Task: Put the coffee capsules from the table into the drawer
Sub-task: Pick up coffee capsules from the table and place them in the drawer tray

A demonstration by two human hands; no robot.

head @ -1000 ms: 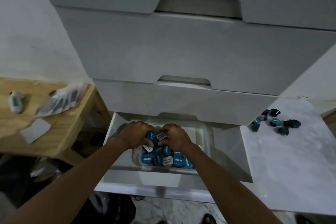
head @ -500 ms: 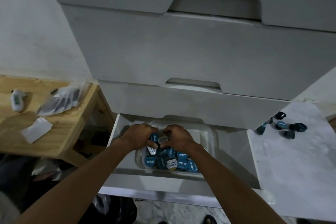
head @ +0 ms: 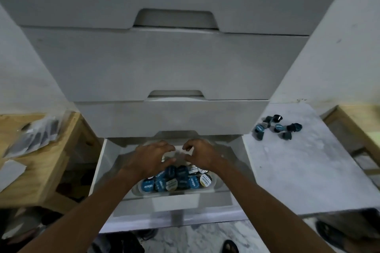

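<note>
my left hand (head: 151, 159) and right hand (head: 202, 155) hang side by side over the open drawer (head: 98, 170), both with fingers loosely curled and spread, nothing pinched in either — i can't see a capsule in my palms, though the undersides are hidden. just beneath and toward me from my knuckles sits the white tray (head: 218, 186), packed with capsules (head: 178, 178) lying lid-up, blue and pale labels showing. i hold my hands low and close together because the drawer above overhangs the back of the tray, so the drop has to happen in that narrow gap.

well off to the right of my right hand, on the marble table (head: 298, 170), a small cluster of loose capsules (head: 276, 127) waits — that's what is left, i judge.

against half a second back, my fingers have lifted off the pile and opened; then they were bunched down among the capsules with fingertips nearly meeting. the view has also tipped, so the loose capsules now sit further into the frame.
</note>
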